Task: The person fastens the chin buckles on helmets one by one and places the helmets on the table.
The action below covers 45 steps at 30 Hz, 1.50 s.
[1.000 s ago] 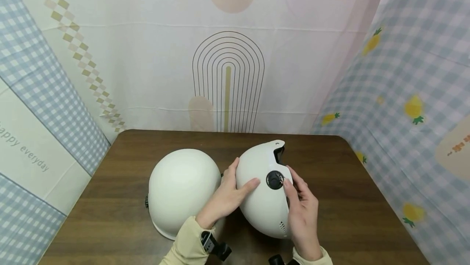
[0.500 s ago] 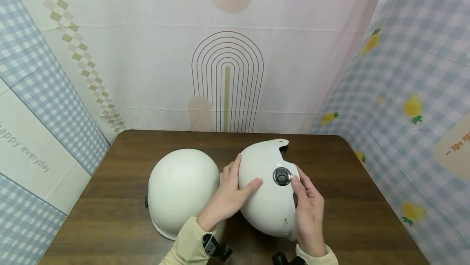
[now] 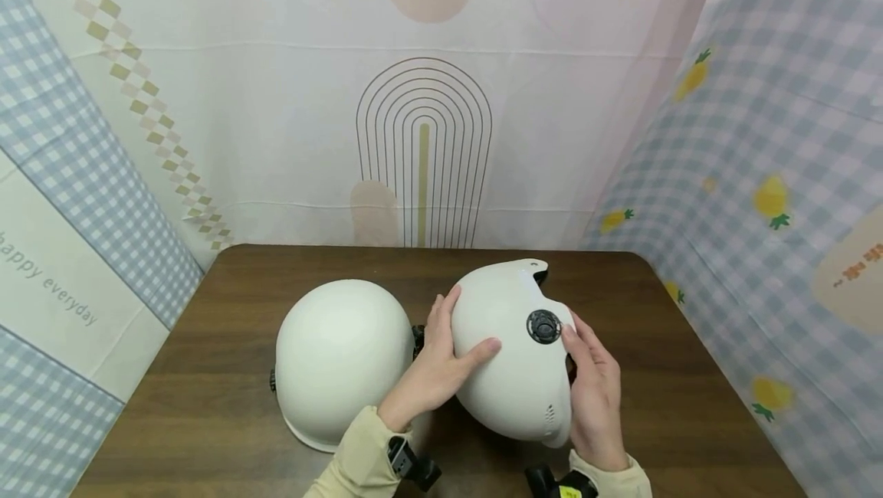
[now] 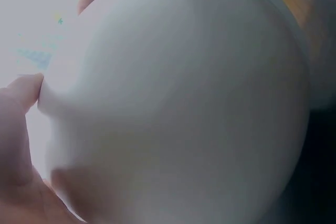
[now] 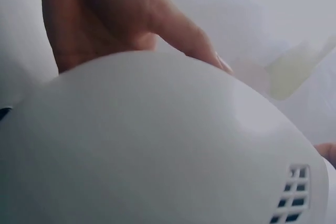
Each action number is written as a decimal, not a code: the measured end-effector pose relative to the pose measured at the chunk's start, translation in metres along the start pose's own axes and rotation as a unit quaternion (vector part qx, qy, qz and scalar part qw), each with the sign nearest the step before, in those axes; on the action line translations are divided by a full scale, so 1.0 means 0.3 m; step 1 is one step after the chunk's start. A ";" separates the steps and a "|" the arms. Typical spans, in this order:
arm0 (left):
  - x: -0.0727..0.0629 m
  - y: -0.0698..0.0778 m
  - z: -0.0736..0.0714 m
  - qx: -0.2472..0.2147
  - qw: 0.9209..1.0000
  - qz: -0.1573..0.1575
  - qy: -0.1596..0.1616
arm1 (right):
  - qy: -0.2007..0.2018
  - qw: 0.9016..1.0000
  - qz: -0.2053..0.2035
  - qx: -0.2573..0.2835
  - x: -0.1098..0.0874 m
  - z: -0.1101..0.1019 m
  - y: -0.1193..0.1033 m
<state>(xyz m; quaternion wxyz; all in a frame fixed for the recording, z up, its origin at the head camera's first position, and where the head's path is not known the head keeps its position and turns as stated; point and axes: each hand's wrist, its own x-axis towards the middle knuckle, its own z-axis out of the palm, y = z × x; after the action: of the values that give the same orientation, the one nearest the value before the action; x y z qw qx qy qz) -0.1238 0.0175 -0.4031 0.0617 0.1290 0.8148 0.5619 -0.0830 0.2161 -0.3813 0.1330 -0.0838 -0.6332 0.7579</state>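
Observation:
A white helmet is tilted between both hands, its open side turned to the right. A round black disc sits on its side, and small vent slots show near the rim. My left hand holds the shell from the left, thumb laid across the outside. My right hand grips the rim on the right, thumb beside the disc; its other fingers are partly hidden behind the edge. A second white helmet sits dome up just left of my left hand. The held helmet's shell fills most of the left wrist view.
Both helmets are on or over a brown wooden table. Black fittings show at the left helmet's sides, such as a black clip. A pale patterned curtain hangs behind, and checked cloth borders the right.
The held helmet has shifted to the right and turned slightly, its front lip swinging right. Both hands have moved right with it, keeping their hold. The left helmet stays put.

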 end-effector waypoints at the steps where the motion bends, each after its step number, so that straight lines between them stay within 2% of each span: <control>1: 0.002 -0.002 0.001 -0.002 1.000 0.002 -0.001 | -0.003 1.000 -0.007 -0.006 0.003 -0.003 0.000; 7: 0.003 0.004 0.004 0.004 1.000 0.008 -0.003 | -0.014 0.996 -0.066 -0.054 0.012 -0.019 -0.002; 12: 0.006 0.001 0.004 0.000 1.000 0.008 -0.009 | -0.011 0.996 -0.063 -0.057 0.016 -0.025 -0.006; 20: 0.007 -0.010 0.005 -0.008 1.000 -0.007 -0.023 | 0.005 0.998 -0.057 -0.015 0.025 -0.034 -0.001; 32: 0.019 -0.040 0.006 -0.008 1.000 0.008 -0.027 | 0.006 0.997 -0.056 0.049 0.031 -0.036 0.007; 45: 0.019 -0.037 -0.003 -0.003 0.999 0.009 -0.033 | 0.000 0.995 -0.034 0.098 0.032 -0.053 0.021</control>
<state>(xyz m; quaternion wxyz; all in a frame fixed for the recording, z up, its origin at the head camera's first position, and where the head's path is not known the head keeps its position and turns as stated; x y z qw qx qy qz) -0.1310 0.0146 -0.4127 0.0839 0.1548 0.8097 0.5599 -0.0879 0.2329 -0.3899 0.1658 -0.0487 -0.5583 0.8114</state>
